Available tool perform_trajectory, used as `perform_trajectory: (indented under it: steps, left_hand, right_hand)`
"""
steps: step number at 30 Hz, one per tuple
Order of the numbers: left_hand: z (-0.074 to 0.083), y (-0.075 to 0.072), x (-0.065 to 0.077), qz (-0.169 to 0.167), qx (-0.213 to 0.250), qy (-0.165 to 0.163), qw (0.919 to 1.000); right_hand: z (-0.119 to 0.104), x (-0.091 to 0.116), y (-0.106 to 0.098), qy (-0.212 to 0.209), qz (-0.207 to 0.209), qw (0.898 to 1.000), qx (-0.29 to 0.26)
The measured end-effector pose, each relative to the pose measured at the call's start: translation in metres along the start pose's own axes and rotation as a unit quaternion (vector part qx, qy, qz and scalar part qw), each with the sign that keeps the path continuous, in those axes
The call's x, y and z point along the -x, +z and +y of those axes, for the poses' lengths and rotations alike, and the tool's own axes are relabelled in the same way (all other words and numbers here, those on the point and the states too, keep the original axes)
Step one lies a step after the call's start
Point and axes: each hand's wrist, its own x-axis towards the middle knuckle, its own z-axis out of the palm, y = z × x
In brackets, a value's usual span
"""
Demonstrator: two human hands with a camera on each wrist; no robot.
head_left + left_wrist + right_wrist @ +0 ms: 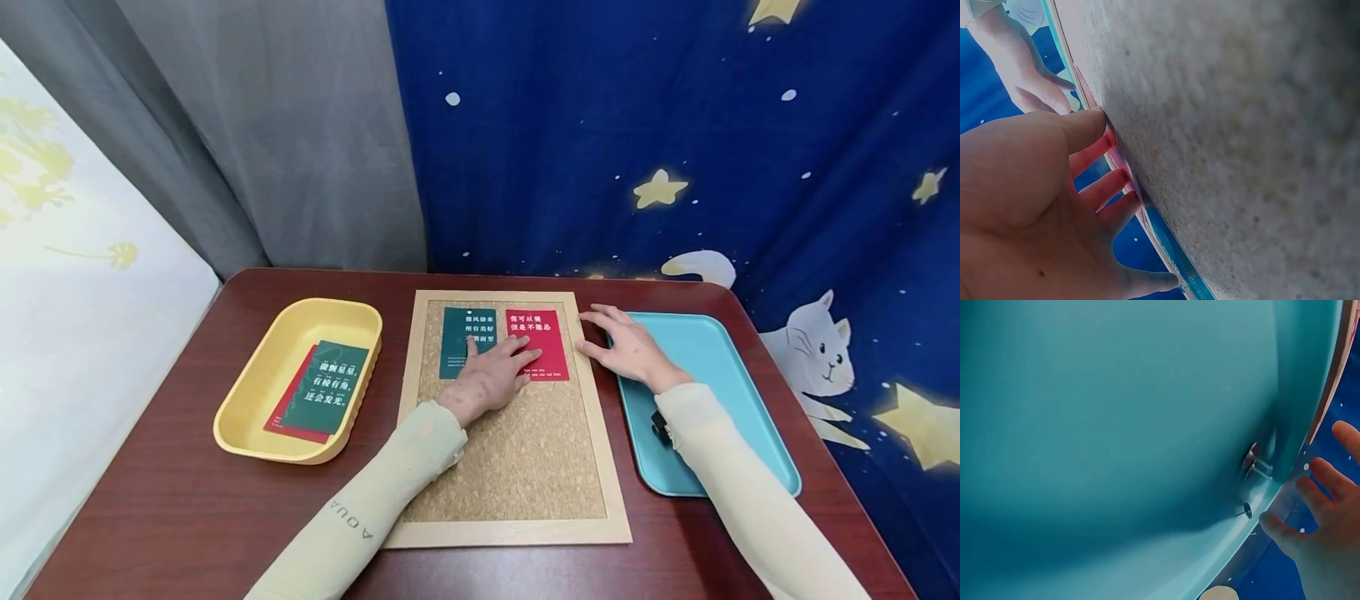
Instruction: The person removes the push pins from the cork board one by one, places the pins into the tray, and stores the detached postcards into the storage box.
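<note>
My left hand (487,379) lies with fingers spread on a cork board (517,467). Its fingers touch a red card (551,346), while the thumb reaches onto a green card (453,342) beside it. Both cards bear white writing, and a small pale dot shows at the green card's top. Over the left rim of a blue tray (720,375) is my right hand (630,346), fingers loosely extended toward the board's wooden frame; contact there is unclear. Below those fingers, the right wrist view shows several thumbtacks (1248,510) in the tray's corner.
A yellow basket (247,400) on the left holds a green card (330,387) over a red one (300,433). Everything stands on a dark red-brown table (172,458). Grey and blue star-patterned curtains (540,167) hang behind it.
</note>
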Motion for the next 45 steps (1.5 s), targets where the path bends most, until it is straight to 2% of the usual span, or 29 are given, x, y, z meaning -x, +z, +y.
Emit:
perform_trajectory:
  steps: [6, 18, 25, 45]
  left_hand:
    - [-0.001, 0.0, -0.0015, -0.001, 0.002, -0.001, 1.0]
    - [-0.0003, 0.0001, 0.0001, -0.001, 0.004, 0.001, 1.0]
    - [-0.0007, 0.0008, 0.0005, 0.0, 0.003, -0.002, 1.0]
    - [-0.0006, -0.0015, 0.0009, 0.0, 0.002, 0.007, 1.0]
  right_hand:
    - [-0.0043, -0.0018, 0.0029, -0.015, -0.007, 1.0, 0.014]
    - [-0.0046, 0.0021, 0.006, -0.003, -0.042, 0.999, 0.032]
    - [-0.0041, 0.0019, 0.0073, 0.005, -0.057, 0.998, 0.023]
    - [-0.0012, 0.0026, 0.0085, 0.007, -0.067, 0.998, 0.005]
